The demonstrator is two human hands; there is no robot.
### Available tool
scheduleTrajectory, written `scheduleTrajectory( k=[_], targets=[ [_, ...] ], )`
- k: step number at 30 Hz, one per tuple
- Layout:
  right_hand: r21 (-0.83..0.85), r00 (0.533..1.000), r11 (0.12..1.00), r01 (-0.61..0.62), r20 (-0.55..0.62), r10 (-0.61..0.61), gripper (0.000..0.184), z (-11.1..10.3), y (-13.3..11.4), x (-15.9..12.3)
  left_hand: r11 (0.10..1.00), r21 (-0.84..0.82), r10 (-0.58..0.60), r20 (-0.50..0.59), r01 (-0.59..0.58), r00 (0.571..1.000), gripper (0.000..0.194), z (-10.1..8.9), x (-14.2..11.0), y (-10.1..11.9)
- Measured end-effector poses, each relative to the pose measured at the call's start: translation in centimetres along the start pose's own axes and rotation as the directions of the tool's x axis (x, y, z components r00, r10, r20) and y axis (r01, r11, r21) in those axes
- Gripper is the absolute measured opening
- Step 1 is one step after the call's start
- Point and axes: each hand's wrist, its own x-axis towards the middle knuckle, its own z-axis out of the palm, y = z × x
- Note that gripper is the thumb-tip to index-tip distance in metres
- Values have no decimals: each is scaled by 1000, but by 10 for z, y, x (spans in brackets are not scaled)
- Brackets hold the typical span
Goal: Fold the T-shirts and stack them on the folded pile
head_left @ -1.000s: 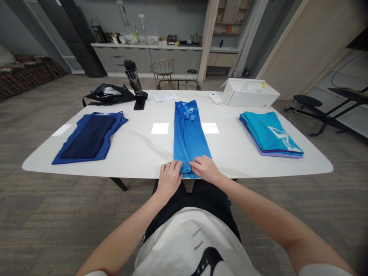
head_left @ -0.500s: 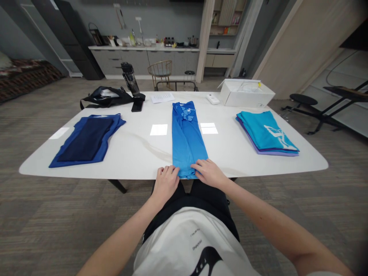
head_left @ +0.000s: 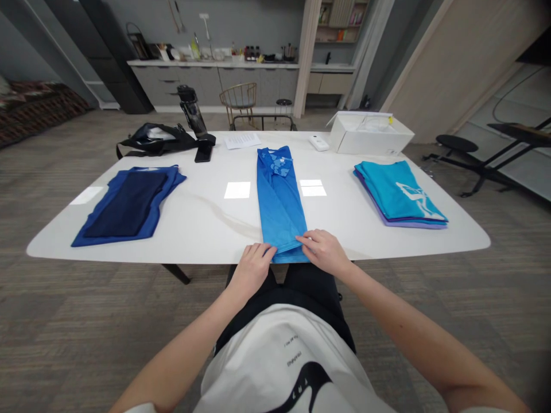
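A blue shirt [head_left: 280, 201], folded lengthwise into a long narrow strip, lies on the white table [head_left: 206, 229] with its patterned end away from me. My left hand [head_left: 253, 265] pinches the left corner of the shirt's lighter near edge, by the table's front edge. At the right corner of that same edge, my right hand [head_left: 323, 250] pinches the cloth between thumb and fingers. The top layer of the hem is slightly raised between both hands, and lighter blue cloth shows beneath it.
Folded dark blue clothes [head_left: 129, 203] lie at the left, and a stack of turquoise and purple clothes [head_left: 400, 192] at the right. Along the back are a black bag [head_left: 157, 140], a bottle [head_left: 192, 112], a phone [head_left: 204, 154], paper [head_left: 242, 141] and a white box [head_left: 370, 133].
Both hands have closed on the near hem and shifted slightly to the right. Its top layer is now lifted a little off the layer below. The view has tilted slightly downward.
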Motion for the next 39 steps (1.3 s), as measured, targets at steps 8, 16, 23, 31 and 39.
scheduleTrajectory(
  k=[8, 16, 23, 31, 39],
  targets=[
    [19, 999, 1000, 5, 54, -6, 21, 13, -14, -23, 1000, 17, -27, 19, 26, 999, 23, 3, -10, -6],
    [124, 985, 992, -21, 173, -1, 16, 0, -18, -19, 990, -144, 18, 145, 3, 989, 21, -12, 2, -8],
    [198, 941, 926, -320, 178, 288, 25, 5, 33, 24, 918, -365, -109, 139, 154, 984, 22, -4, 68, -61],
    [223, 789, 764, -606, 287, 542, 21, 56, 160, 119, 916, -311, -219, 142, 254, 965, 22, 31, 193, -143],
    [79, 633, 634, -770, 225, 741, 44, 113, 258, 240, 817, -27, -554, 241, 576, 797, 43, 72, 293, -213]
  ],
)
